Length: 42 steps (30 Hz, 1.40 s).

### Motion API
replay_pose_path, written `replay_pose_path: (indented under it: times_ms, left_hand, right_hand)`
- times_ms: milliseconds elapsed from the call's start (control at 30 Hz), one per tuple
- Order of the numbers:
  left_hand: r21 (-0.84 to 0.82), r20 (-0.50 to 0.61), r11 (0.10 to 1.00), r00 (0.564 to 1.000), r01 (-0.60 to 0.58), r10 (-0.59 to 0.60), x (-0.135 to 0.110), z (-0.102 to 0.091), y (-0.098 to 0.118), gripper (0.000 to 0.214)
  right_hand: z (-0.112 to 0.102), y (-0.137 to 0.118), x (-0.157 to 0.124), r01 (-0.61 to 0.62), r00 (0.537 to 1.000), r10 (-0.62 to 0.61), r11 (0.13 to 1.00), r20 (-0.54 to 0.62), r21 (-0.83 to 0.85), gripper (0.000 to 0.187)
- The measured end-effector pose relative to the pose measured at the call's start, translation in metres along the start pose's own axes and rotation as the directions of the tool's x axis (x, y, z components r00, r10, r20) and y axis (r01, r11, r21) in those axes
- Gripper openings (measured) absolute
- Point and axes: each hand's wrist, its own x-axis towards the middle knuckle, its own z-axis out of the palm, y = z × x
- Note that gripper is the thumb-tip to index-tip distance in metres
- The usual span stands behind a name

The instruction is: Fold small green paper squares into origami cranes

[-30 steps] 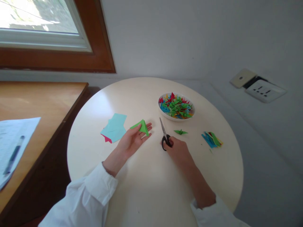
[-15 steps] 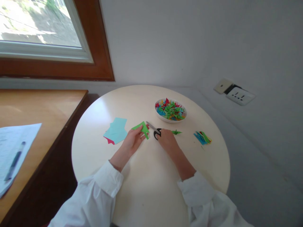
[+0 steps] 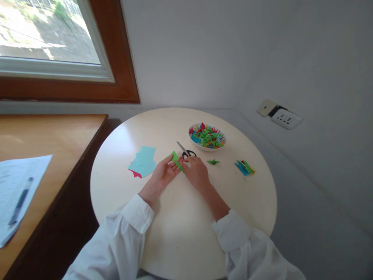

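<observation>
Scissors (image 3: 184, 149), just beyond right hand (image 3: 197, 173); white bowl (image 3: 208, 149) of folded papers (image 3: 206, 136), behind; folded green piece (image 3: 214, 161), near coloured strips (image 3: 245, 168); pale-blue sheets (image 3: 143, 160), left. Green paper (image 3: 175, 157), over mid-table, pinched in left hand (image 3: 163, 174); right hand at its edge, grip cannot be told. Round cream table (image 3: 177, 225), near wooden desk (image 3: 58, 132); top runs between white sleeves (image 3: 132, 225) to near edge.
</observation>
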Motion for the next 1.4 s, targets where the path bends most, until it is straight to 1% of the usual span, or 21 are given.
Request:
replay_pose_path:
  times_ms: [67, 167, 267, 300, 400, 533, 667, 800, 1000, 1067, 1233, 1400]
  left_hand:
    - [-0.01, 0.02, 1.0, 1.0, 0.006, -0.006, 0.001, -0.001, -0.001, 0.021]
    - [-0.033, 0.027, 0.999, 1.0, 0.001, -0.001, 0.001, -0.001, -0.002, 0.021]
    - [-0.054, 0.001, 0.999, 1.0, 0.003, -0.002, -0.001, 0.003, -0.004, 0.022]
    - [-0.055, -0.011, 0.998, 1.0, 0.002, -0.003, -0.002, 0.005, -0.005, 0.022]
    - [-0.039, 0.002, 0.999, 1.0, 0.009, -0.009, -0.004, 0.008, -0.007, 0.019]
    - [-0.041, -0.002, 0.999, 1.0, 0.007, -0.007, -0.003, 0.008, -0.009, 0.021]
    - [-0.04, 0.017, 0.999, 1.0, 0.002, -0.001, -0.002, 0.006, -0.011, 0.023]
    - [-0.029, 0.039, 1.0, 0.999, 0.009, -0.007, -0.006, 0.006, -0.01, 0.025]
    - [-0.008, 0.08, 1.0, 0.996, 0.026, -0.026, -0.01, 0.007, -0.013, 0.023]
    - [0.0, 0.091, 1.0, 0.996, 0.024, -0.024, -0.01, 0.007, -0.014, 0.024]
    - [0.021, 0.096, 0.999, 0.995, 0.028, -0.03, -0.014, 0.008, -0.015, 0.029]
    - [0.018, 0.145, 1.0, 0.989, 0.018, -0.02, -0.02, 0.01, -0.021, 0.026]
  right_hand:
    - [0.003, 0.001, -0.005, 0.006, 1.0, -0.006, 1.0, -0.008, 0.025, 0.018]
    - [0.005, 0.003, -0.008, -0.053, 0.998, 0.055, 0.998, -0.025, 0.045, 0.017]
    - [0.006, 0.005, -0.009, -0.095, 0.995, 0.094, 0.994, 0.015, 0.05, 0.015]
    - [0.007, 0.006, -0.009, -0.095, 0.995, 0.093, 0.994, 0.031, 0.056, 0.016]
    - [0.008, 0.009, -0.012, -0.091, 0.995, 0.087, 0.991, 0.04, 0.096, 0.016]
    - [0.006, 0.009, -0.017, -0.072, 0.997, 0.072, 0.993, 0.001, 0.089, 0.015]
    - [0.005, 0.007, -0.02, -0.037, 0.998, 0.042, 0.993, -0.045, 0.109, 0.012]
    - [0.005, 0.007, -0.021, -0.004, 0.998, 0.019, 0.977, -0.067, 0.211, 0.009]
    - [0.005, 0.009, -0.022, 0.008, 0.994, 0.032, 0.931, -0.103, 0.366, 0.008]
    - [0.005, 0.009, -0.023, -0.017, 0.994, 0.058, 0.915, -0.089, 0.404, 0.008]
    - [0.007, 0.011, -0.026, -0.131, 0.989, 0.151, 0.848, 0.003, 0.513, 0.009]
    - [0.004, 0.011, -0.031, -0.203, 0.976, 0.21, 0.82, 0.048, 0.536, 0.005]
